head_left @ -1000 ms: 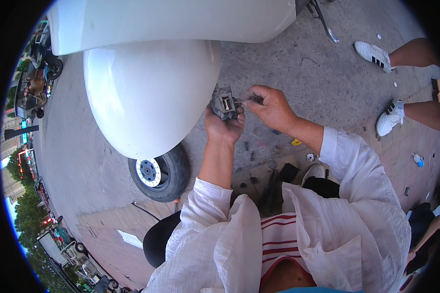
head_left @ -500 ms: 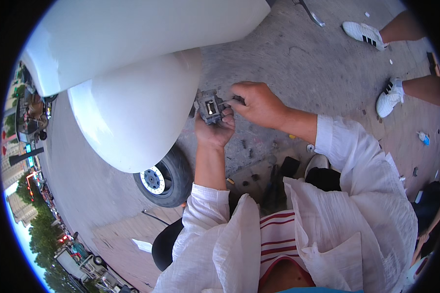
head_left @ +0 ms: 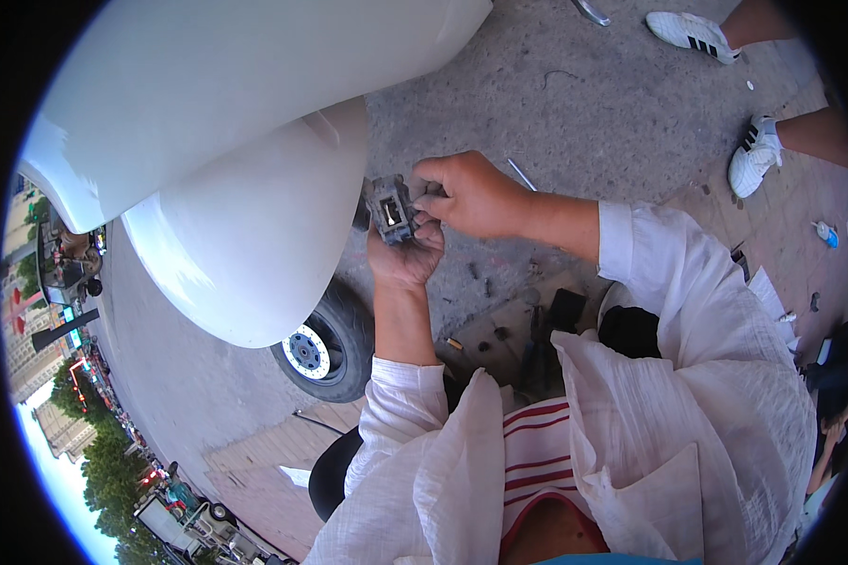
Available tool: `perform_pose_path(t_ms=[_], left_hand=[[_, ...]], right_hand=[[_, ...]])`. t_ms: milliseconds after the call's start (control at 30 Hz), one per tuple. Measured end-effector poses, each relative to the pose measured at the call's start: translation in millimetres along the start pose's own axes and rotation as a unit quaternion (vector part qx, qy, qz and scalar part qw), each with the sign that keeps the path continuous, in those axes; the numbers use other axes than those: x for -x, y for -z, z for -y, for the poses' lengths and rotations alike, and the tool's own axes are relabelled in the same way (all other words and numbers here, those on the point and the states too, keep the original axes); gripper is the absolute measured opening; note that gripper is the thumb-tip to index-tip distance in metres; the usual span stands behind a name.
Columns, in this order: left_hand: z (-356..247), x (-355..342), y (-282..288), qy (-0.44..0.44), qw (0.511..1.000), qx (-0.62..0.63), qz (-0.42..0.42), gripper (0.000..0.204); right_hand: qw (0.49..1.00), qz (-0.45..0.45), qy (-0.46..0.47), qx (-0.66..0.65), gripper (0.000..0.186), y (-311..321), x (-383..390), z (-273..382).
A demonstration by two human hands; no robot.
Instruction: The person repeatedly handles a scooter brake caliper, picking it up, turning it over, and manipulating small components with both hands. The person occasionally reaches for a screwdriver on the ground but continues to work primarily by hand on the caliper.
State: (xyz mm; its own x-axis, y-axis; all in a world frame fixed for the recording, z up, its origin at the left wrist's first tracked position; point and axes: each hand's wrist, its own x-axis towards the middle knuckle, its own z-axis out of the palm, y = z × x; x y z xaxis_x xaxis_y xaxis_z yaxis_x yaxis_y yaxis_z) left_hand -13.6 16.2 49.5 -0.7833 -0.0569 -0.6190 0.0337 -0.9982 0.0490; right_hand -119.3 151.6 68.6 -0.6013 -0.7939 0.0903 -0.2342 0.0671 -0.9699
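The person's left hand point(head_left: 405, 262) holds a grimy brake caliper point(head_left: 381, 202) above the ground, fingers curled around its lower side. The right hand point(head_left: 476, 193) is at the caliper's right side, thumb and fingers bent close together; whether they pinch a small part cannot be told. Below, a black square piece point(head_left: 566, 309) lies near the edge where concrete point(head_left: 612, 104) meets paving. Left of the left forearm point(head_left: 403, 325) is a wheel point(head_left: 353, 341), partly behind a white fender point(head_left: 245, 235). A thin silvery rod point(head_left: 520, 173) lies on the concrete. Farther off are a bystander's striped white shoes point(head_left: 757, 169) and, in the distance, vehicles point(head_left: 165, 527).
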Motion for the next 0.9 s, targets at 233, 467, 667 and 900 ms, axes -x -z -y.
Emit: perform_pose_path(t_ms=[233, 467, 667, 900], left_hand=[[-12.5, -7.0, 20.7, 0.026, 0.999, 0.004, 0.042, 0.043], [-2.2, 10.7, -5.2, -0.039, 0.999, -0.036, 0.000, 0.047], [-8.2, 12.8, 3.6, -0.047, 0.997, -0.046, 0.046, 0.048], [-20.4, 4.3, 19.8, -0.023, 0.994, -0.073, 0.077, 0.049]], right_hand=[[0.998, 0.014, -0.056, 0.011, 0.013, -6.5, -8.9, -7.9], [0.998, -0.003, -0.025, 0.054, 0.015, -8.2, -2.9, -8.1], [0.999, 0.008, -0.025, 0.039, 0.015, -9.4, -5.6, -9.9], [0.999, 0.009, -0.017, 0.046, 0.017, -12.2, -7.5, -9.0]])
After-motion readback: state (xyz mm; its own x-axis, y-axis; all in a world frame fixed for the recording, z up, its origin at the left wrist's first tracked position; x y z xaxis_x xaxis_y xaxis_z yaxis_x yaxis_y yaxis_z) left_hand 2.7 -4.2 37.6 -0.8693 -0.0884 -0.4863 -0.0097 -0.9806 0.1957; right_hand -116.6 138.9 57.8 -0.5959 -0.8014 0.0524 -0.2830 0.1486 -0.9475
